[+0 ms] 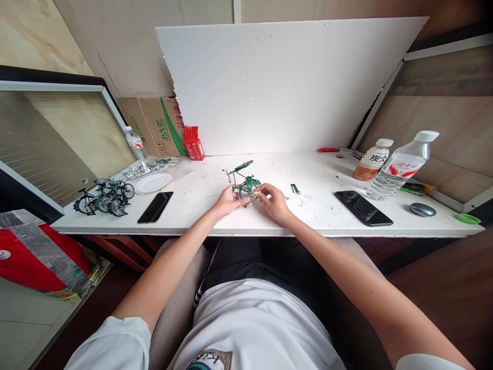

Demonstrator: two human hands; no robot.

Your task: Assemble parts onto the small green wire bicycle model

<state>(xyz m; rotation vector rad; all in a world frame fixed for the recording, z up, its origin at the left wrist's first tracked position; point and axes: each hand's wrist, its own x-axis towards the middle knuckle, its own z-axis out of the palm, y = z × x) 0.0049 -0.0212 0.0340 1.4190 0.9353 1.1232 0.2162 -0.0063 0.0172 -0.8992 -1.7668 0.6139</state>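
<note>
A small green model bicycle (pixel 244 181), partly built, stands at the middle of the white table (pixel 316 218). My left hand (pixel 227 201) grips its lower left side at the wheel. My right hand (pixel 274 201) pinches its right side near the wheel and frame. Both hands rest low over the tabletop, close to the front edge. A small green part (pixel 295 188) lies on the table just right of my right hand.
Finished green model bicycles (pixel 105 197) stand at the left edge, beside a white plate (pixel 153 183) and a black phone (pixel 155 207). At right lie another phone (pixel 363 207), two bottles (pixel 400 165), a grey mouse (pixel 422 209) and a green cap (pixel 469 219). A white foam board (pixel 285 82) leans behind.
</note>
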